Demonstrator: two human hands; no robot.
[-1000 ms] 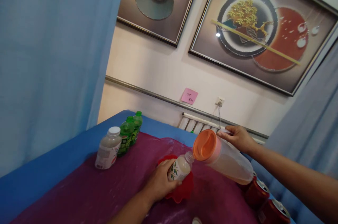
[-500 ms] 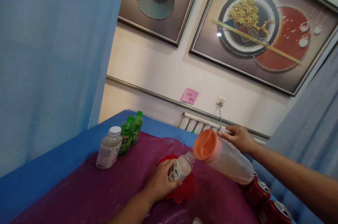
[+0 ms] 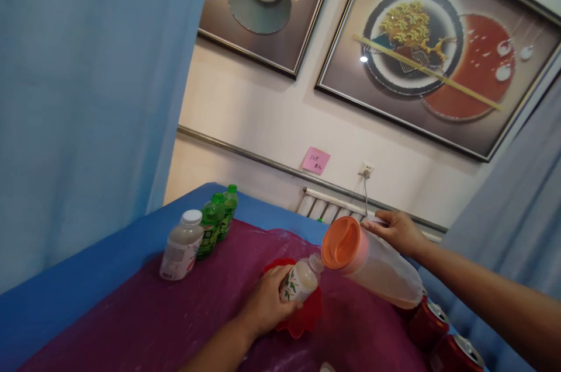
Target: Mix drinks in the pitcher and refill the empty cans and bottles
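My left hand (image 3: 267, 302) is wrapped round a small clear bottle (image 3: 300, 280) with a leaf-patterned label, tilted with its uncapped mouth to the upper right. Beneath it lies a red scallop-edged dish (image 3: 312, 316), partly covered by the hand and bottle. My right hand (image 3: 397, 230) grips the handle of a translucent pitcher (image 3: 385, 273), tipped to the left, with brownish liquid along its lower side. The pitcher's orange lid (image 3: 342, 242) is right by the bottle's mouth; whether they touch or liquid flows, I cannot tell.
A white-capped bottle (image 3: 181, 246) and two green bottles (image 3: 211, 226) stand at the left on the purple sheet (image 3: 144, 313). Several red cans (image 3: 428, 324) line the right edge. Blue curtains (image 3: 87, 97) hang at both sides. Behind are a radiator (image 3: 333, 204) and wall.
Almost nothing differs. Both hands hold the bottle and pitcher in the same pose, and the whole view has shifted very slightly.
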